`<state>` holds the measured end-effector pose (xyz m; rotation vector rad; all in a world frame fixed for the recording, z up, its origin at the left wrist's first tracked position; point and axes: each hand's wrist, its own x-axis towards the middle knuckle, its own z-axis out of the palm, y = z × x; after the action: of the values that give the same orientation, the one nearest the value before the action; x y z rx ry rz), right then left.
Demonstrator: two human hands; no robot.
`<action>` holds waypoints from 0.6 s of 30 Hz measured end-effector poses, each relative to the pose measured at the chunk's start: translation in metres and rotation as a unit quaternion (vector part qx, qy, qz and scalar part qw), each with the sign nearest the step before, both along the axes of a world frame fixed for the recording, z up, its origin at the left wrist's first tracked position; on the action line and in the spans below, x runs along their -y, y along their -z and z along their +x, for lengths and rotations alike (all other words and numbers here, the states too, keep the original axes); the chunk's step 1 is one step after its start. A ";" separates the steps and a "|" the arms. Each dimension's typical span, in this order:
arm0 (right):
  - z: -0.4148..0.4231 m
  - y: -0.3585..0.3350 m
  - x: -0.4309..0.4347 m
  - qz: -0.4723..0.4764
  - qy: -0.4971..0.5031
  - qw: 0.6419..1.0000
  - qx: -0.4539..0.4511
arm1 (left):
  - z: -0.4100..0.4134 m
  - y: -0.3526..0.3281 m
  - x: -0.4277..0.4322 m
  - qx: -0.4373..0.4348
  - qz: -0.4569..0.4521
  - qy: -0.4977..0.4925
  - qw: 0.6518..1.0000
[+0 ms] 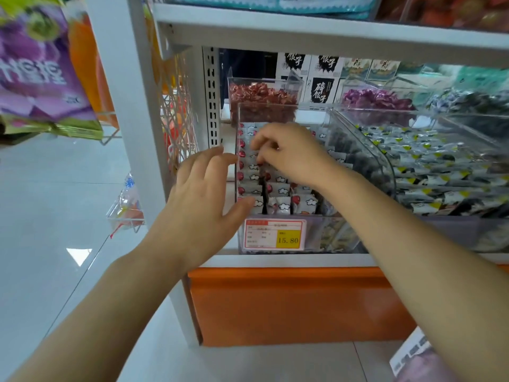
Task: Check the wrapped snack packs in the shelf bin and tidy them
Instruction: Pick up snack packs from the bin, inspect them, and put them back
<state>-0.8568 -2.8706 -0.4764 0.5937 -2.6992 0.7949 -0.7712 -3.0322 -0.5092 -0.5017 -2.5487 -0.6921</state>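
Note:
A clear plastic bin (239,125) on the shelf holds rows of small white snack packs (281,191) printed with red dots and clouds. My right hand (286,153) reaches down into the bin, its fingers curled and pinching a pack in the middle rows. My left hand (203,194) rests outside the bin's left wall with fingers spread, its thumb against the front left corner. A price tag (275,234) reading 15.80 is fixed to the bin's front.
Another clear bin (385,161) of white, black and yellow packs stands to the right. Bins of red candies (261,97) and purple candies (377,99) sit behind. A white shelf post (129,106) rises at left, with purple bags (35,64) hanging beyond it.

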 end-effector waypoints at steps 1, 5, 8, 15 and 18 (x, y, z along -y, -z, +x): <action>-0.003 -0.002 0.002 0.008 0.008 1.000 -0.010 | 0.000 0.000 0.000 -0.002 0.000 0.000 1.000; -0.012 -0.003 0.017 0.171 0.032 0.984 -0.035 | 0.000 0.000 0.000 -0.006 0.000 0.002 1.000; -0.015 -0.004 0.024 0.218 0.037 0.974 -0.048 | 0.000 0.000 0.000 -0.010 0.006 0.001 1.000; -0.010 -0.015 0.021 0.051 0.016 0.998 -0.021 | 0.002 -0.001 -0.001 -0.026 0.002 -0.005 1.000; 0.011 -0.019 0.008 -0.136 0.035 0.987 -0.077 | 0.001 -0.003 0.000 -0.049 0.006 -0.026 0.998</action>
<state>-0.8459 -2.8782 -0.4570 0.4714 -2.4035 1.0311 -0.7697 -3.0321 -0.5060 -0.4532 -2.4552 -0.6483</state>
